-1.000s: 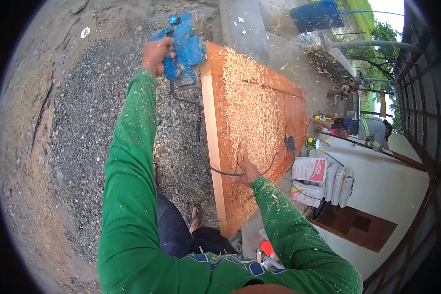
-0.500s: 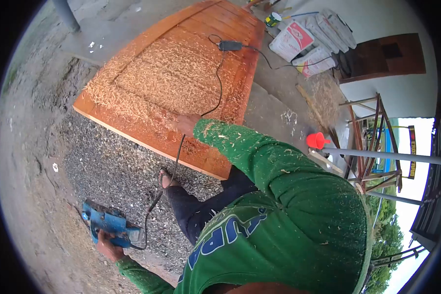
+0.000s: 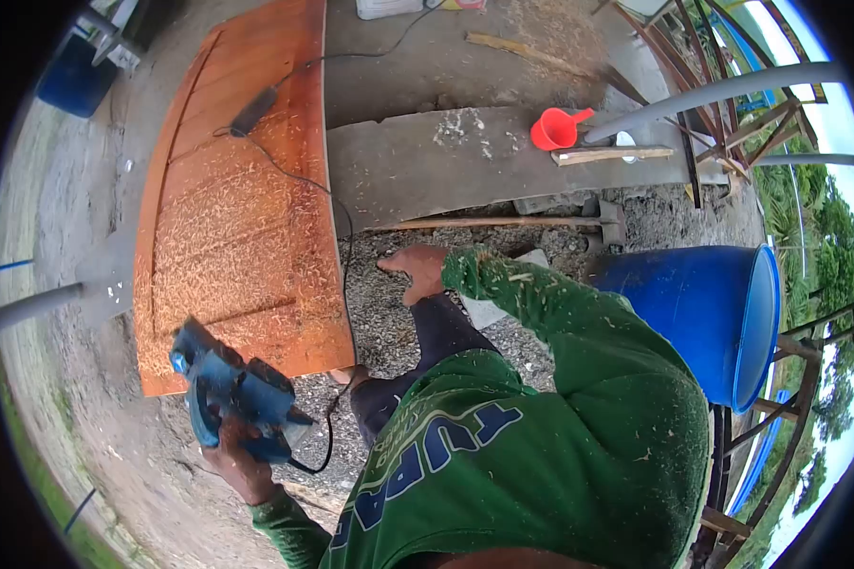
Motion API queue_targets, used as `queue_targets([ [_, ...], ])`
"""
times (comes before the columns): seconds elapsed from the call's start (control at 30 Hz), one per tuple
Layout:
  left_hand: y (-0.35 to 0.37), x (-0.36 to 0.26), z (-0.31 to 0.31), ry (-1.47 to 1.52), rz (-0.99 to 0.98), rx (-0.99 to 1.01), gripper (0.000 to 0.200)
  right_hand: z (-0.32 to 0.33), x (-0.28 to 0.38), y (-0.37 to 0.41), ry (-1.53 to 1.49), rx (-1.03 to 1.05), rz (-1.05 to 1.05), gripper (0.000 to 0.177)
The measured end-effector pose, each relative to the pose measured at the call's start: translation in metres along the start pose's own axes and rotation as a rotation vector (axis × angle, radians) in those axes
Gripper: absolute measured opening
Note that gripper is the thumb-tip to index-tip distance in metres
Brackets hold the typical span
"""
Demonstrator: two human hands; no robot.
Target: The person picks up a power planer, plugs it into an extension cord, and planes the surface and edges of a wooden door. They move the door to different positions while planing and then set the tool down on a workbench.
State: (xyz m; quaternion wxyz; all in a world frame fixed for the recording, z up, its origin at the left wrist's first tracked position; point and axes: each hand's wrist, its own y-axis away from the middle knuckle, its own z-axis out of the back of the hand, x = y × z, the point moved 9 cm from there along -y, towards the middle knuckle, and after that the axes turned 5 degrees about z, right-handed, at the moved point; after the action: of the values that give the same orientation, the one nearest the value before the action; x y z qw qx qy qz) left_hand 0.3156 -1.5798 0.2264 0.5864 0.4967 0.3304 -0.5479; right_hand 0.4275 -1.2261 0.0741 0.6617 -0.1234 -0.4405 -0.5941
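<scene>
My left hand (image 3: 240,462) grips the handle of a blue electric planer (image 3: 247,394), its cord running from the rear. The planer is tilted in front of the near corner of a reddish-brown wooden panel door (image 3: 228,204). Curly wood shavings (image 3: 223,251) cover much of the door's face. My right hand (image 3: 416,271) hangs empty above my thigh, fingers loosely extended, to the right of the door's edge. A black power cord (image 3: 299,177) crosses the door from a dark block-shaped connector (image 3: 253,111) and drops over the right edge.
A blue plastic drum (image 3: 678,308) lies on its side at right. A shovel (image 3: 512,223) rests on the gravel by the concrete slab. A red dipper (image 3: 555,129) and a wood strip (image 3: 612,154) lie near a grey pipe (image 3: 721,97). Another blue container (image 3: 78,78) stands far left.
My right hand has come off the door to the space beside it. The planer has risen from low over the ground toward the door's near corner. My view has swung right.
</scene>
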Motion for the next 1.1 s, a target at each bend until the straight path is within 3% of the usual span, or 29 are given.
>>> queue_targets([
  [0.1,-0.029,-0.048,-0.154,0.059,0.066,0.244,0.024,0.034,0.072,0.048,-0.703,-0.154,0.066,0.095],
  [0.13,-0.035,-0.057,-0.204,0.105,0.050,0.317,0.021,0.052,0.082,0.054,-0.797,-0.214,0.121,0.096],
  [0.2,-0.043,-0.061,-0.297,0.204,0.058,0.467,0.018,0.083,0.059,0.061,-0.686,-0.517,0.206,0.094],
  [0.27,-0.038,-0.058,-0.387,0.306,0.061,0.634,0.020,0.105,0.016,0.068,-0.575,-0.745,0.148,0.096],
  [0.37,-0.011,-0.051,-0.494,0.486,0.080,0.762,0.030,0.114,-0.100,0.085,-0.361,-0.868,-0.357,0.097],
  [0.53,0.029,-0.024,-0.606,0.301,-0.025,0.984,0.042,0.129,-0.207,0.158,-0.167,-1.032,-0.513,0.097],
  [0.63,0.053,0.008,-0.656,0.421,0.267,1.102,0.043,0.113,-0.252,0.187,-0.133,-1.069,-0.648,0.093],
  [0.7,0.071,0.049,-0.689,0.505,0.612,1.145,0.042,0.110,-0.267,0.207,-0.136,-1.106,-0.752,0.088],
  [0.77,0.078,0.055,-0.702,0.441,0.403,1.292,0.043,0.105,-0.273,0.227,-0.148,-1.151,-0.841,0.080],
  [0.8,0.086,0.021,-0.687,0.369,0.182,1.369,0.042,0.101,-0.275,0.237,-0.181,-1.171,-0.869,0.075],
  [0.87,0.076,0.019,-0.675,-0.030,-0.208,1.443,0.036,0.103,-0.270,0.249,-0.355,-1.198,-0.832,0.064],
  [0.93,0.062,0.007,-0.647,-0.279,-0.711,1.402,0.030,0.088,-0.273,0.249,-0.338,-1.248,-0.892,0.050],
  [1.0,0.044,-0.014,-0.603,-0.421,-1.223,1.247,0.026,0.077,-0.292,0.253,-0.271,-1.259,-0.942,0.049],
  [1.07,0.002,0.007,-0.560,-0.487,-1.258,1.107,0.025,0.077,-0.303,0.256,-0.249,-1.296,-0.974,0.047],
  [1.1,-0.029,0.056,-0.536,-0.558,-1.117,1.099,0.027,0.079,-0.309,0.258,-0.259,-1.328,-0.983,0.046],
])
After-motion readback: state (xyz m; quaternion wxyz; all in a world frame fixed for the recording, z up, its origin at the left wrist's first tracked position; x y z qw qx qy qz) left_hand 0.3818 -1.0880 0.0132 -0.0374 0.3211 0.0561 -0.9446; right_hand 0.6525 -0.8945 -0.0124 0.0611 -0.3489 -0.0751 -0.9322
